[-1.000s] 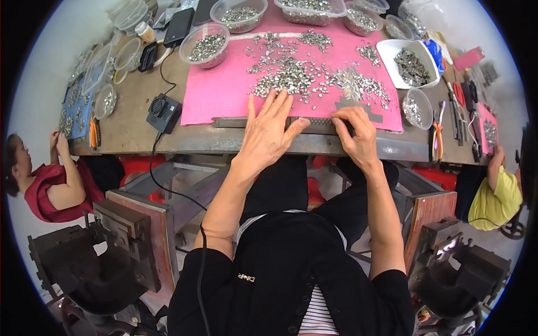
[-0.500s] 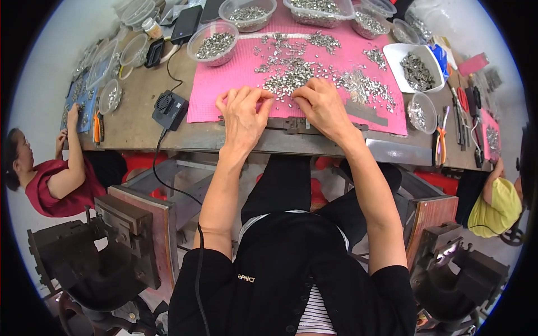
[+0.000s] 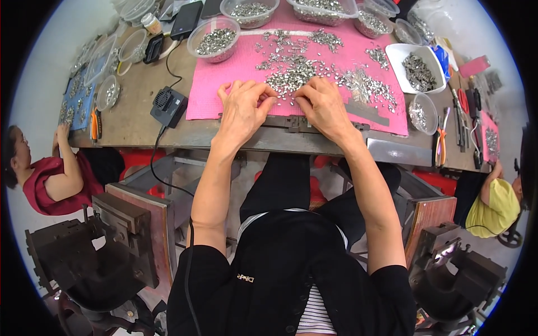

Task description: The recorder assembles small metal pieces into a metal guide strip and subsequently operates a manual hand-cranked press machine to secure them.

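Observation:
A loose pile of small shiny metal pieces (image 3: 291, 75) lies on a pink mat (image 3: 210, 92). At the pile's near left edge is my left hand (image 3: 244, 106), thumb and forefinger pinched together. My right hand (image 3: 324, 105) faces it from the right, its fingers closed in a pinch too. Whatever sits between the fingertips is too small to make out. Below and between both hands, a dark metal fixture (image 3: 296, 124) runs along the bench's front edge. A flat grey metal strip (image 3: 367, 113) rests on the mat beside my right hand.
Tubs of metal pieces, among them a round clear tub (image 3: 214, 47) and a white square tub (image 3: 399, 56), surround the mat. A black corded device (image 3: 169, 107) sits left; pliers (image 3: 441, 140) lie right. Co-workers in a red top (image 3: 59, 187) and yellow top (image 3: 493, 210) sit either side.
My left hand has shifted slightly, its fingertips moving a little right and down. My right hand stays almost in place. The co-worker at left has drawn an arm back toward the bench edge.

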Available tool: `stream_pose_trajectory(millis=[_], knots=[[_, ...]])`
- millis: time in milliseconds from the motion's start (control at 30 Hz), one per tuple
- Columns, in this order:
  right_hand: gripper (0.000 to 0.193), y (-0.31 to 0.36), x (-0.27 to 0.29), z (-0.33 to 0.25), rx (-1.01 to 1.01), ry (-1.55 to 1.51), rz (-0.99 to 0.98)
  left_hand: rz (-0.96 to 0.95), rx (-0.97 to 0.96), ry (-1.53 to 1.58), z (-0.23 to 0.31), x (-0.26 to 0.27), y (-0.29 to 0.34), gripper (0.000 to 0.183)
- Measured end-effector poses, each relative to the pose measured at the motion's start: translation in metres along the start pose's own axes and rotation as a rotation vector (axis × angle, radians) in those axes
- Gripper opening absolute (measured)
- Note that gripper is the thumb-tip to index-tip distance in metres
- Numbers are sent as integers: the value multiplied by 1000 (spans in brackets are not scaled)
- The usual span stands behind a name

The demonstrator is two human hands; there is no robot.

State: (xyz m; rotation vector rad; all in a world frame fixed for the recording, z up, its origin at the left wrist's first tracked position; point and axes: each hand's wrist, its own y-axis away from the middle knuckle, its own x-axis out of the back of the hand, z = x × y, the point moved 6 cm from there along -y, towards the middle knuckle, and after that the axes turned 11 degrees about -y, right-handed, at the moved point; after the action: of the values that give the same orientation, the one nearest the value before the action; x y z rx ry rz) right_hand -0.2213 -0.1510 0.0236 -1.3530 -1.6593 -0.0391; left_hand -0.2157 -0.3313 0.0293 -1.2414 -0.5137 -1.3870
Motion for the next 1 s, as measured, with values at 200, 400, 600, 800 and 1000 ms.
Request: stream_pose_trajectory(millis=[200,400,600,800,1000], knots=[[6,-2,-5,-5,10,51,-23,-47,-55,32,3,-5,-1,13],[7,-7,-9,-6,14,47,-52,-97,-64,21,2,-10,-5,11],[7,11,22,2,-52,-113,7,-93,-42,61,1,-13,-4,8],[11,48,41,-7,-133,-171,-15,-61,-39,59,3,-14,-3,9],[16,52,41,-18,-21,-71,7,-18,-44,70,2,-16,0,7]])
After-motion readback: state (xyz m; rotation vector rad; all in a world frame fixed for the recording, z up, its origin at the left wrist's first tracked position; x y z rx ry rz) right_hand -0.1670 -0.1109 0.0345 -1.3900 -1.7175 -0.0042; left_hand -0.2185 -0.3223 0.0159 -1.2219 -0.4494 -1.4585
